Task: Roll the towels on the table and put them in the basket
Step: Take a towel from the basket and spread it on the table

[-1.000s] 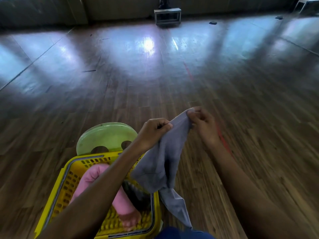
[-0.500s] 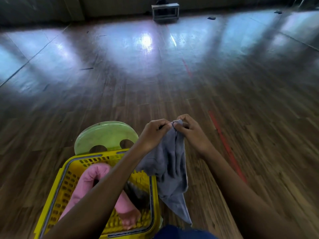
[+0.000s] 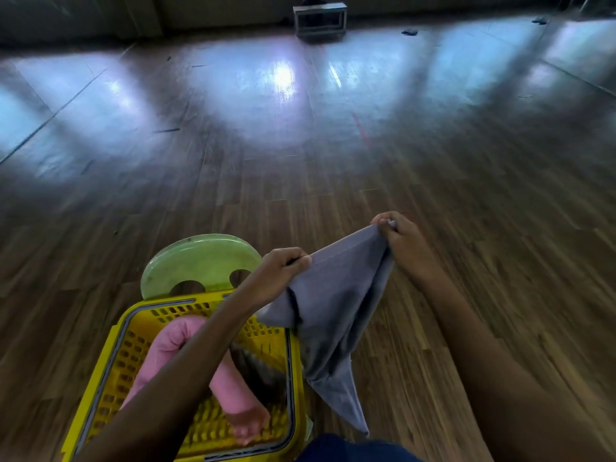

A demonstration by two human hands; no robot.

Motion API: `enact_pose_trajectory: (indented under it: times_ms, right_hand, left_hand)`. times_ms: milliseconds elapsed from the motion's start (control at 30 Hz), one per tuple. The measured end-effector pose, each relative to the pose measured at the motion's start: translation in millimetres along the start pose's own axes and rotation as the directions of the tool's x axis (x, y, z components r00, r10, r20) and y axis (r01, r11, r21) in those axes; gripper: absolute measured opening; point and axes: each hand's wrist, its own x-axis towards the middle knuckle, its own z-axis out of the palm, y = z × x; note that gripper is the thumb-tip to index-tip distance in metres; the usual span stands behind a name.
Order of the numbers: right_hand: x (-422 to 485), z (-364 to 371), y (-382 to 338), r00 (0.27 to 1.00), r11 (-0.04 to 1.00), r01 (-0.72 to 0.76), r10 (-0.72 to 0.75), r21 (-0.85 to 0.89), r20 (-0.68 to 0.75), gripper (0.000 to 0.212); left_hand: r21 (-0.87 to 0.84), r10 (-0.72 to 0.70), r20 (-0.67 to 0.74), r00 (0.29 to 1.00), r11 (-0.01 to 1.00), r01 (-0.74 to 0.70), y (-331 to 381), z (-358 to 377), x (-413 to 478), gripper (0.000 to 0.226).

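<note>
Left hand and right hand each pinch the grey towel at its top edge, fingers curled. It hangs in the air, tail dangling just right of the basket. Rolled pink towel lies in the basket. Green stool sits behind it.

Dim, glare on floor, blurred edges

I am in a large hall, maybe a gym or studio: glossy wood-plank floor with a painted red line, far wall at 12 o'clock.
</note>
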Motion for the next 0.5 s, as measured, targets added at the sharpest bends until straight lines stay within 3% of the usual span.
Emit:
enact_pose_trajectory:
  times_ms: [100, 200, 333, 500]
  right_hand:
    - [-3, 0, 0, 0.995, 0.992, -0.09, 0.086, 0.091, 0.047, 0.021]
    - [-12, 17, -5, 0.978, 1.0, 0.005, -0.01, 0.026, 0.21, 0.022]
    - [-15, 21, -7, 0.917, 0.992, 0.071, -0.106, 0.103, 0.385, 0.021]
    - [-12, 18, 4, 0.909, 0.979, 0.149, -0.191, 0.14, 0.371, 0.011]
  left_hand:
    - [-0.021, 0.005, -0.015, 1.0, 1.0, -0.005, 0, -1, 0, 0.037]
    - [-0.026, 0.06, -0.042, 0.997, 0.998, -0.061, 17, 8, 10, 0.041]
    - [-0.031, 0.103, -0.044, 0.994, 0.994, -0.105, 27, 14, 21, 0.032]
    - [-0.023, 0.13, -0.008, 0.992, 0.991, -0.13, 25, 16, 25, 0.035]
